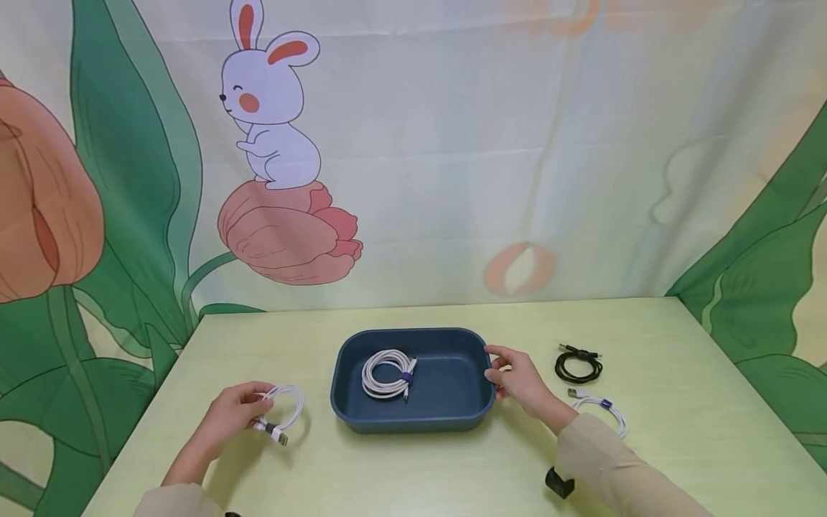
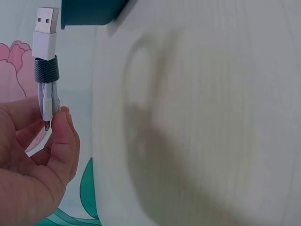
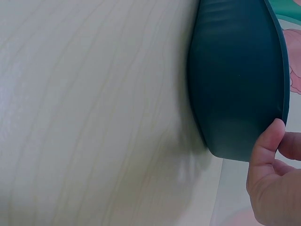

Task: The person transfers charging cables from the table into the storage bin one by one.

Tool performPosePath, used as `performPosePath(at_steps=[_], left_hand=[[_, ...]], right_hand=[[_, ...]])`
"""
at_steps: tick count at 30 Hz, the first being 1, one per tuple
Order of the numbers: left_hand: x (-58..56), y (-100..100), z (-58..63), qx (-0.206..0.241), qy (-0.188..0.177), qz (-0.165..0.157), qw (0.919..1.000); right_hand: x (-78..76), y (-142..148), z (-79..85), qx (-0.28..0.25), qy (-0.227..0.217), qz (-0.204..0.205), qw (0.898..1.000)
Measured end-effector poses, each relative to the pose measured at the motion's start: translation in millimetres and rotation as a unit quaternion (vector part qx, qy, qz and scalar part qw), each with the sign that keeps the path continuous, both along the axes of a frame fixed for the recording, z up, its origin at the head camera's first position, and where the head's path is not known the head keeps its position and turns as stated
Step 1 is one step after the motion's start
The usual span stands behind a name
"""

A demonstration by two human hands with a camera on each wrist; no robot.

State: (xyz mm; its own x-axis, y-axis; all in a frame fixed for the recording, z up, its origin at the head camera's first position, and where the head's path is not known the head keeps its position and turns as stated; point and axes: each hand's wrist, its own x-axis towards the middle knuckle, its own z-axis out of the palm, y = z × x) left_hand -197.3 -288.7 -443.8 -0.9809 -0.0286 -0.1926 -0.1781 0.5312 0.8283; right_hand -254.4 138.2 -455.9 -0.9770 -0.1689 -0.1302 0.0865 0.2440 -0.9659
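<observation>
A coiled white cable [image 1: 299,404] is held above the table [image 1: 400,477] by the pinching left hand [image 1: 226,418]. The blue tray [image 1: 452,388] is gripped at its right rim by the right hand [image 1: 522,384]; another white coil [image 1: 367,378] is contained inside. A black cable [image 1: 578,380] is noted farther right.

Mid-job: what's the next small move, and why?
Probably ease the left hand rightward over the blue bin: it holds a coiled white cable off the table, the bin's right side has room beside another white coil, and the right hand grips that end.
</observation>
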Motion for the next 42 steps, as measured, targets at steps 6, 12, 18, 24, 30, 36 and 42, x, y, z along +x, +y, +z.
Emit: performPosePath(at_steps=[6,12,18,24,30,36,42], left_hand=[[-3.4,6.8,8.8,0.026,0.005,-0.002,0.9996],[-4.7,14.5,14.5,0.035,0.007,-0.002,0.9993],[-6.2,20.0,17.8,0.045,0.01,0.002,0.999],[-9.3,26.1,21.7,0.054,0.016,0.008,0.9984],[-12.4,33.5,22.0,0.06,0.016,0.019,0.9979],[-15.6,40.1,21.4,0.057,0.014,0.026,0.9979],[-17.3,44.4,23.6,0.058,0.011,0.031,0.9978]], right_hand=[[-0.1,-0.3,-0.1,0.002,-0.002,-0.003,1.0],[-0.1,-0.4,-0.5,0.003,-0.003,-0.003,1.0],[-0.1,-0.3,-0.9,0.001,-0.003,-0.003,1.0],[-0.3,-0.5,-0.8,0.002,-0.004,-0.006,1.0],[-0.1,-0.5,-0.6,0.006,-0.006,-0.008,1.0],[0.0,-0.2,-0.6,0.005,-0.004,-0.007,1.0],[-0.6,-0.1,-1.2,0.006,-0.004,-0.007,1.0]])
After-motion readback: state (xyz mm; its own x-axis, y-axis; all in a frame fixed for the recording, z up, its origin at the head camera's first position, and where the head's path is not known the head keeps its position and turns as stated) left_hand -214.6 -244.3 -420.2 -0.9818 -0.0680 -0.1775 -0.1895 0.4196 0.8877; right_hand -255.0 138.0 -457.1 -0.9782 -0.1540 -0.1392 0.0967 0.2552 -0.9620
